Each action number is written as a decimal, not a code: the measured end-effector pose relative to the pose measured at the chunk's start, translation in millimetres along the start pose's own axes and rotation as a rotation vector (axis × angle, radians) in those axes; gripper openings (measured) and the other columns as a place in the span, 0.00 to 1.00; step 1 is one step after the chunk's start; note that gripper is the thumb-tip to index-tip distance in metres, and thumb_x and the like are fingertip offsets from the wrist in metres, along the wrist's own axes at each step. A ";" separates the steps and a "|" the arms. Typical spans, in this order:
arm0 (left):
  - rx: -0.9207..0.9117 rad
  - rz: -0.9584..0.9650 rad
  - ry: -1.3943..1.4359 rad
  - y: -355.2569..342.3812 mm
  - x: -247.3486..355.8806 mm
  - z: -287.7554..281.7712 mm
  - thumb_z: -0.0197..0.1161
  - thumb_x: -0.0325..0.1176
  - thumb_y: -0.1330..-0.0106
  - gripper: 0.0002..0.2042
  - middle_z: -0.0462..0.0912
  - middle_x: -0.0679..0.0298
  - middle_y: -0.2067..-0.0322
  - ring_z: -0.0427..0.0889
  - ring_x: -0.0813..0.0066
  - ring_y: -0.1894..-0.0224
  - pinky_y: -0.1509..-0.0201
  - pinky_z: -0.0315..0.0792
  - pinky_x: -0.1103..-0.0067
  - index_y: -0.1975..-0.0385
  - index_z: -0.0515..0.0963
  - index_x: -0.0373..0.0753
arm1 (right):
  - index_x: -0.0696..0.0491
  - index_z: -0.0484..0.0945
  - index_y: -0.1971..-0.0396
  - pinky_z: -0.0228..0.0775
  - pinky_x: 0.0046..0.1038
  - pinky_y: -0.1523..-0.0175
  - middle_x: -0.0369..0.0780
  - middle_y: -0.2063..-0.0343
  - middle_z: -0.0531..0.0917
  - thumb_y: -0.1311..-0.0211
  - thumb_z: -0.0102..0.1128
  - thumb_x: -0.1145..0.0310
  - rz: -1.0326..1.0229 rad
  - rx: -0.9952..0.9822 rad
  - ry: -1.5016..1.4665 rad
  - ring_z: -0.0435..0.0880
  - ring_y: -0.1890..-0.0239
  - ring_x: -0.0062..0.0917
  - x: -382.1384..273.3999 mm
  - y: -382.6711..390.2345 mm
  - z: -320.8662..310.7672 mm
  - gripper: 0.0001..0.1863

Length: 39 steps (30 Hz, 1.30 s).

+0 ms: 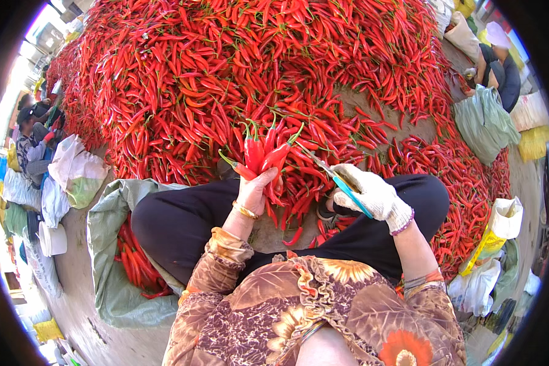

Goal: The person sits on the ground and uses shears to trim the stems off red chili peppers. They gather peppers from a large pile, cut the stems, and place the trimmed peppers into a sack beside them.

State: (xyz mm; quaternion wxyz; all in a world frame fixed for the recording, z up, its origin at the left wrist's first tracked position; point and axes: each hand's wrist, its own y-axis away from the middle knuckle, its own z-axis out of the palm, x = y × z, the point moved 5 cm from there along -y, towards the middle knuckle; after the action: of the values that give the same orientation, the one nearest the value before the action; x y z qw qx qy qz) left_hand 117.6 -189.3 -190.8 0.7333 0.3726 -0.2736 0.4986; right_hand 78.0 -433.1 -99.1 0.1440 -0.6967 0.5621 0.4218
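My left hand [257, 193], bare with a bracelet at the wrist, is closed round a small bunch of red chili peppers [263, 154]. Their green stems point up and away from me. In a white knitted glove, my right hand [372, 190] grips scissors with blue handles [351, 196]. The metal blades reach left, toward the stem of the rightmost held pepper; whether they touch it I cannot tell. Just beyond both hands rises a large heap of red chili peppers [226, 73]. The gloved fingers partly hide the scissor handles.
Beside my left knee an open pale green sack [116, 287] holds red peppers. Loose peppers spread along my right side. More sacks stand around the heap, among them a green one [487, 125] and a white-and-yellow one [491, 235]. Other people [500, 67] sit at both far edges.
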 end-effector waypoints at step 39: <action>-0.124 -0.094 -0.060 5.9 -5.0 7.1 0.67 0.30 0.37 0.16 0.81 0.65 0.70 0.80 0.75 0.70 0.68 0.74 0.78 0.51 0.75 0.36 | 0.51 0.70 0.42 0.74 0.28 0.61 0.38 0.74 0.84 0.42 0.64 0.42 0.112 0.046 -0.127 0.85 0.71 0.26 -0.4 -3.5 -7.1 0.35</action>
State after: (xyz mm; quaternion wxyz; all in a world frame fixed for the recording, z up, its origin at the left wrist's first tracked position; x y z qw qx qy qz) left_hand 110.1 -196.4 -188.9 0.7690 0.3538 -0.3081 0.4342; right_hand 84.1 -436.5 -95.5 0.1715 -0.6324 0.5995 0.4596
